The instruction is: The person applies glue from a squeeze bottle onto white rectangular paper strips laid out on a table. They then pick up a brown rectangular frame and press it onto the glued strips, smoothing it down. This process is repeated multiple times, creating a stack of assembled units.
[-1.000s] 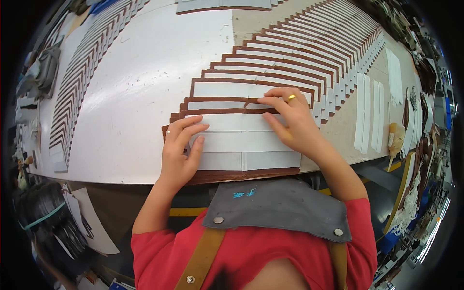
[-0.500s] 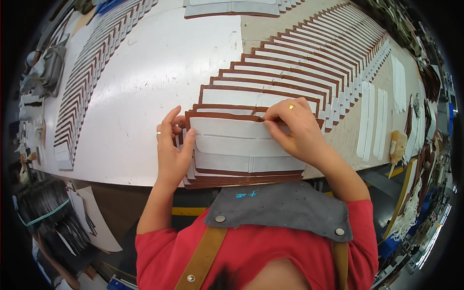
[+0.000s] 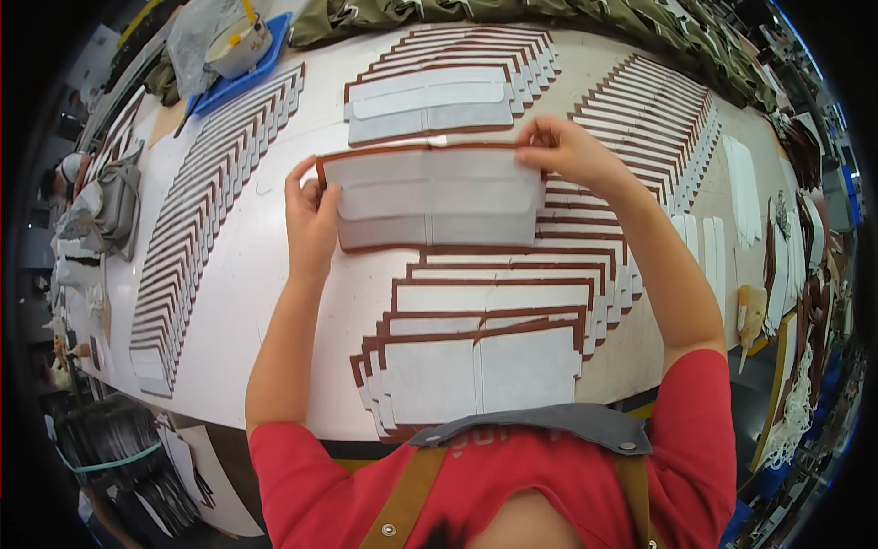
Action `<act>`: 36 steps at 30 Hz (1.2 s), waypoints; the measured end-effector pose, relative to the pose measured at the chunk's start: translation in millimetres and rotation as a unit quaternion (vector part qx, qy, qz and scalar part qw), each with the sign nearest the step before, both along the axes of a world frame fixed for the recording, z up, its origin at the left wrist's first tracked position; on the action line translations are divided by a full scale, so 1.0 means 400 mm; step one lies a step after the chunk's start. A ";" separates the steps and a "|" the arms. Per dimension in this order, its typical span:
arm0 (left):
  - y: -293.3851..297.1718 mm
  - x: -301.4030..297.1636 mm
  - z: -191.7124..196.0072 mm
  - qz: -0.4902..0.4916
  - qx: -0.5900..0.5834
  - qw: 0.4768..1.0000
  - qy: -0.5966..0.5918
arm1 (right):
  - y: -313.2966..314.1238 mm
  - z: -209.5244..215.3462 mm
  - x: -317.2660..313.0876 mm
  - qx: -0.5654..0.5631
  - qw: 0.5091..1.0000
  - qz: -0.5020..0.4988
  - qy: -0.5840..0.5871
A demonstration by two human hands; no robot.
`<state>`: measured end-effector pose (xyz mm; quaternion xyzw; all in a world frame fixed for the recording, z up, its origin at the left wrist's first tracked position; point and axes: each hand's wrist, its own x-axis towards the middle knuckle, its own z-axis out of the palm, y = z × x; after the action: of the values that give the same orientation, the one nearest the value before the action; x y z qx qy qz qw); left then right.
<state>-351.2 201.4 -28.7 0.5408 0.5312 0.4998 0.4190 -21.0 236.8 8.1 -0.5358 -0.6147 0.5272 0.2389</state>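
Note:
In both hands I hold up a wide panel (image 3: 434, 197) with a pale grey face, brown edges and a seam down its middle. My left hand (image 3: 314, 215) pinches its left edge near the top corner. At the top right corner, my right hand (image 3: 567, 157) grips it between thumb and fingers. The panel hangs over the table, just nearer than an overlapping row of similar panels (image 3: 430, 119). Below it, close to my body, lies another overlapping row of brown-edged panels (image 3: 439, 375), running back to the right beneath my right arm.
A long row of overlapping pieces (image 3: 215, 197) runs along the table's left side. A blue tray (image 3: 242, 87) with a white tub stands at the far left. White strips (image 3: 743, 192) and a glue bottle (image 3: 750, 311) lie on the right. Green fabric (image 3: 512, 11) lines the back.
Both hands have lifted the top panel off the near row and carried it away from my body, toward the far row. The view has shifted, showing more of the table's back.

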 end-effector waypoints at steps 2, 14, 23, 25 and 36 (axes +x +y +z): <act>0.111 0.017 -0.007 0.014 0.021 1.000 0.018 | 0.093 -0.001 0.001 0.016 0.996 -0.066 0.055; 0.370 0.011 -0.076 0.090 0.040 0.942 0.322 | 0.321 -0.168 -0.057 0.205 0.955 -0.199 -0.076; 0.350 0.024 -0.054 0.077 0.027 0.931 0.356 | 0.330 -0.178 -0.041 0.211 0.957 -0.174 -0.093; 0.352 0.023 -0.058 0.081 0.035 0.925 0.371 | 0.326 -0.174 -0.041 0.213 0.959 -0.166 -0.091; 0.322 0.087 -0.068 0.071 0.171 0.819 0.543 | 0.340 -0.156 0.003 0.240 0.934 -0.207 -0.166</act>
<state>-316.4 330.3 -55.9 0.7484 0.6155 0.2361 -0.0731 -19.9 372.8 -54.1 -0.6577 -0.6291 0.2066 0.3591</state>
